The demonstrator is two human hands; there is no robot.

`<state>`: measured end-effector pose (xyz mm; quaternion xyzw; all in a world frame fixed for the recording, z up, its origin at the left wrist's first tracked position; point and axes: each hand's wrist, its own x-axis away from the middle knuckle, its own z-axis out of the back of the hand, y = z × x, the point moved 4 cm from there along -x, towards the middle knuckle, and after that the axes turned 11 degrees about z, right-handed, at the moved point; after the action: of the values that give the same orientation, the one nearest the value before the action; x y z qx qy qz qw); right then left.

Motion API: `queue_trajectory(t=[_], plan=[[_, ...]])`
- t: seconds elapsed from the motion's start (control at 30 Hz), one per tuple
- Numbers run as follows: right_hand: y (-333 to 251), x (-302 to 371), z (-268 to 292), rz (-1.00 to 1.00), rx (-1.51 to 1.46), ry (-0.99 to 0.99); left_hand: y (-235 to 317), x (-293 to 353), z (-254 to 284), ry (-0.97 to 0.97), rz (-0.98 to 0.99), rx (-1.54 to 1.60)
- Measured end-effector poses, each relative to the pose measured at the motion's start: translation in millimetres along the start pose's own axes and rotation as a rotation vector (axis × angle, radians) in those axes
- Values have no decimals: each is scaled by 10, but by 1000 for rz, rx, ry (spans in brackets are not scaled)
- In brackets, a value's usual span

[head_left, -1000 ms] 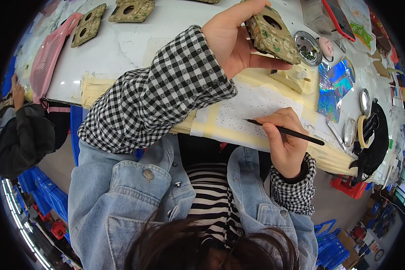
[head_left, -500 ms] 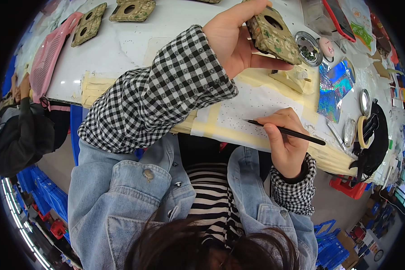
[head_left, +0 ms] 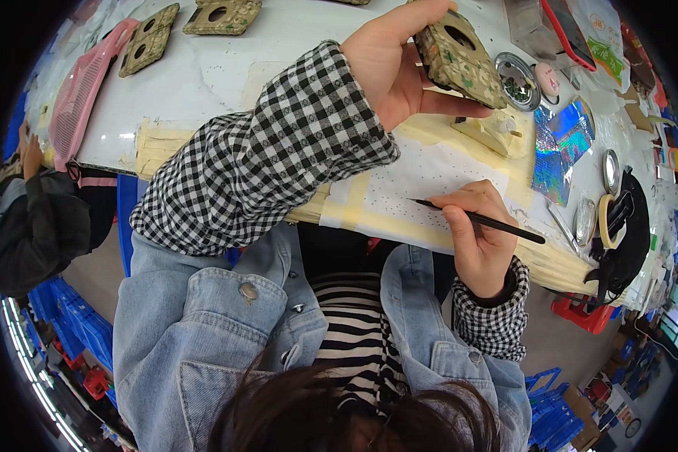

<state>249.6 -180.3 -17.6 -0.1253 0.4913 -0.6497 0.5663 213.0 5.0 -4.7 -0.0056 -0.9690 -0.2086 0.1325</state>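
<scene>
My left hand [head_left: 388, 71] is closed on the edges of a camouflage-patterned model tank hull [head_left: 459, 60], holding it up above the table. The hull has a round hole in its face. Low on the right, my right hand [head_left: 480, 233] pinches a slim black pointed tool [head_left: 505, 227]; whether it is a brush or tweezers is unclear. Its tip is at a white sheet [head_left: 399, 177] dotted with rows of tiny dark specks. Yellowish tape runs along the sheet's edges. Behind the sheet stands a cream-coloured block [head_left: 497, 135] with a small peg.
More camouflage hull pieces [head_left: 222, 16] lie at the far left, beside a pink mesh basket [head_left: 90, 90]. To the right are a round metal dish [head_left: 517, 80] with green bits, shiny holographic film [head_left: 561, 147], a tape roll [head_left: 606, 218] and a black bag [head_left: 634, 226]. Another person [head_left: 41, 218] sits at left.
My hands, the hull and the black tool stay almost where they were; the tool tip has shifted very slightly right. At the left, the other person's hand has moved.
</scene>
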Motion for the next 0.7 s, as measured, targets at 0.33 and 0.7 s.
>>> queue_trajectory(t=[0.33, 0.7], plan=[[-6, 2, 0, 13, -17, -3, 3, 5, 5, 1, -3, 7], [-7, 1, 0, -2, -10, 11, 12, 15, -1, 15, 10, -22]])
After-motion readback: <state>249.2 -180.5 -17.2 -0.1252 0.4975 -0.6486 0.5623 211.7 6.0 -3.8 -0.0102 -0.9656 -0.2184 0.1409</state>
